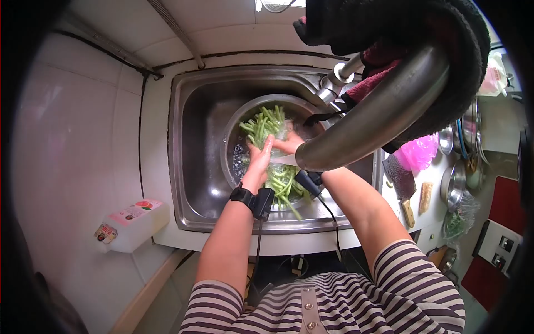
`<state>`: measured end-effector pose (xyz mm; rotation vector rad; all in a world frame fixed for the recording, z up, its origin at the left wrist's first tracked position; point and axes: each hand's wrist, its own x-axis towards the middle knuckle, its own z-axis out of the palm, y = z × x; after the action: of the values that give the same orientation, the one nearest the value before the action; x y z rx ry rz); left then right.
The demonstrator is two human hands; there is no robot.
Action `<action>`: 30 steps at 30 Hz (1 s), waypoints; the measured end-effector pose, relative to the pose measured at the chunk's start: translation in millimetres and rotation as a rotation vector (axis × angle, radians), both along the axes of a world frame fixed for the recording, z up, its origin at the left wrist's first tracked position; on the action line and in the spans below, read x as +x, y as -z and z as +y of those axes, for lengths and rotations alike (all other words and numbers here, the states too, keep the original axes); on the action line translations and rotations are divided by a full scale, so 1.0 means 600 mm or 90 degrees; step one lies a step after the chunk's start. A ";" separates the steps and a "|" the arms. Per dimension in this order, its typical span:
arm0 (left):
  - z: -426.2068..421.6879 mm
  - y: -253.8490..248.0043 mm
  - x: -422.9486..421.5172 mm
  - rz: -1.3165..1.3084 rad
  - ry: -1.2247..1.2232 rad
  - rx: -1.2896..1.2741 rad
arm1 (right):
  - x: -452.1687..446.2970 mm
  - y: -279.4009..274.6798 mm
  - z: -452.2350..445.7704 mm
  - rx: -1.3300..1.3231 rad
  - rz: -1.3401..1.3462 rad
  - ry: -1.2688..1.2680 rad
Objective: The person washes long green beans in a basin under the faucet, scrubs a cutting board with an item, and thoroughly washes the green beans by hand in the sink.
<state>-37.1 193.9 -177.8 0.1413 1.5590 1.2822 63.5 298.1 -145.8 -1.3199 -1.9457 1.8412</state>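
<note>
Both of my hands are inside a round metal basin (229,123) in the sink, under the running water (285,160). My left hand (259,160) closes round the left side of a bunch of long green beans (263,126). On the other side of the bunch is my right hand (289,144), its fingers curled against the beans and partly covered by the tap and splashing water. The beans stick out above and below my hands, and some droop over the basin's near edge.
A large metal tap (378,111) with a dark cloth (467,50) arches over the steel sink (192,167). Left is a bottle with a pink label (136,220). On the right counter lie a cleaver (401,181), a pink plastic bag (418,151) and metal bowls (454,181).
</note>
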 end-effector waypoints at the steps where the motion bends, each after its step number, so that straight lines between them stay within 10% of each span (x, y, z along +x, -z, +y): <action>1: 0.001 -0.008 0.005 -0.072 -0.014 0.013 | 0.005 0.007 0.000 -0.065 0.089 -0.005; 8: -0.020 -0.090 -0.009 -0.349 -0.038 0.188 | 0.052 -0.126 0.008 -0.444 0.285 0.050; 16: -0.047 -0.125 -0.049 -0.184 -0.014 0.183 | 0.136 -0.044 0.035 -0.276 0.124 0.119; 22: -0.099 -0.142 -0.030 0.598 0.506 -0.099 | 0.160 -0.102 -0.033 0.493 -0.194 -0.289; 26: -0.094 -0.163 0.026 0.575 0.807 -0.200 | 0.148 -0.097 -0.087 0.282 -0.363 -0.681; 30: -0.083 -0.076 0.058 0.687 0.810 -0.231 | 0.126 -0.002 -0.058 0.331 -0.294 -0.669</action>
<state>-2.1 144.1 -132.1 1.4942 1.9041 -0.2018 139.2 263.1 -144.5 -0.5783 -3.4846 1.0809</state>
